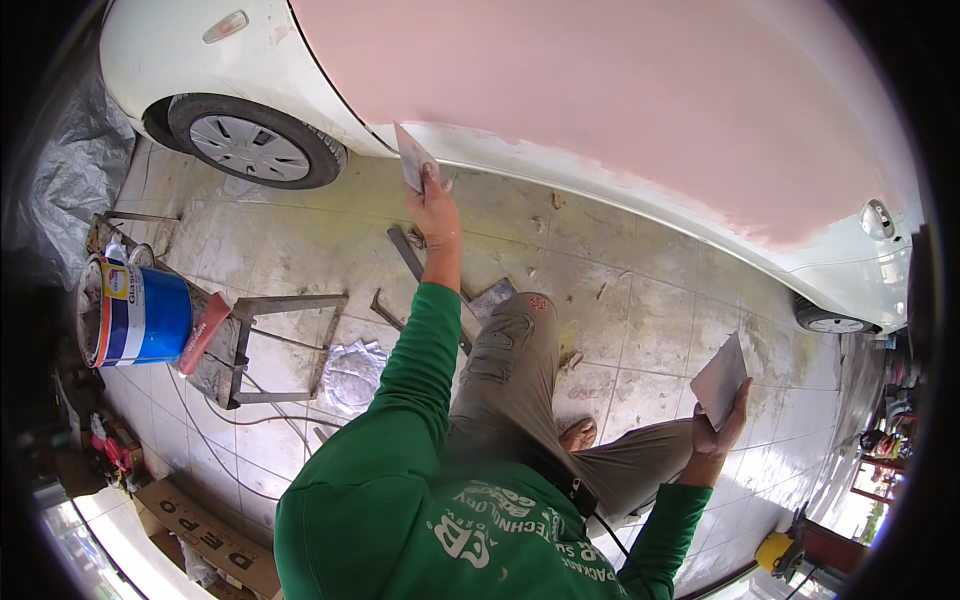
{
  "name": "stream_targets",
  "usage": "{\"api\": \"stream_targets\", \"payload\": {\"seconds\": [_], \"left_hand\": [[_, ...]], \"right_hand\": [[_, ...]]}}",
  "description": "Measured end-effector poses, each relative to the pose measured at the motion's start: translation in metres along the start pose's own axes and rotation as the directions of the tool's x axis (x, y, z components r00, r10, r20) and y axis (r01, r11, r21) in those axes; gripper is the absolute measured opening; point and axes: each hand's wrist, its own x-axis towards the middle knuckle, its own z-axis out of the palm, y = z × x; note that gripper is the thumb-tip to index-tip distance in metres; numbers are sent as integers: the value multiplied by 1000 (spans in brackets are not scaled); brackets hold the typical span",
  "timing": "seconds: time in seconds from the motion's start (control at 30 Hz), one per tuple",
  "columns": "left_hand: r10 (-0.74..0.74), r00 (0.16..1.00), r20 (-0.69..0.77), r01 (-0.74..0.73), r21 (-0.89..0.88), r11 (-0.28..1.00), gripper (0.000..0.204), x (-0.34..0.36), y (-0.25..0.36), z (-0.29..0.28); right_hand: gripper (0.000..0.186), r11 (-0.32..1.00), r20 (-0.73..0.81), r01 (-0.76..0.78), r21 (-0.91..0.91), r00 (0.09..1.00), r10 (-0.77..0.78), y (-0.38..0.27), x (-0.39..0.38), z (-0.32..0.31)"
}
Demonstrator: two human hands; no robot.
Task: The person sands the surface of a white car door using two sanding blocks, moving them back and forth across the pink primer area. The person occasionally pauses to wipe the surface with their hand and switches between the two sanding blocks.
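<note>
My left hand (435, 215) is raised beside the lower edge of the white car (385, 60), its fingers closed on a thin, flat grey putty spreader (412, 160). The top corner of that spreader is close to the sill; I cannot tell whether it touches. A broad layer of pink body filler (640, 90) covers most of the car's door side. Lower down on the right, my right hand (718, 435) grips a second grey plate, a squarish putty spreader (720, 382), tilted and held away from the car.
On the left, a blue paint can (150, 312) and a red tube (205, 333) stand on a metal-framed stand (285, 303). Crumpled foil (352, 378) and metal bars (405, 255) lie on the tiled floor. A cable runs there too. A cardboard box (205, 535) is at lower left.
</note>
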Motion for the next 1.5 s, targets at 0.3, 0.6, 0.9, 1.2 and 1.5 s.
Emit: {"api": "stream_targets", "payload": {"seconds": [0.3,0.6,0.9,1.2,1.5], "left_hand": [[9,997,-78,-2,92,996,44,19,59,71],[496,864,86,-489,376,787,77,-146,-50,202],[382,890,249,-455,427,781,85,-216,-87,224],[26,998,-60,-17,143,990,34,-18,5,38],[247,967,-63,-232,185,955,53,44,56,71]], "right_hand": [[43,979,40,-166,115,986,162,31,17,-53],[47,952,68,-236,195,971,227,46,55,-89],[48,912,278,-378,163,904,325,42,102,-101],[46,923,305,-374,96,893,330,66,130,-95],[49,941,280,-331,69,912,300,61,114,-80]]}}
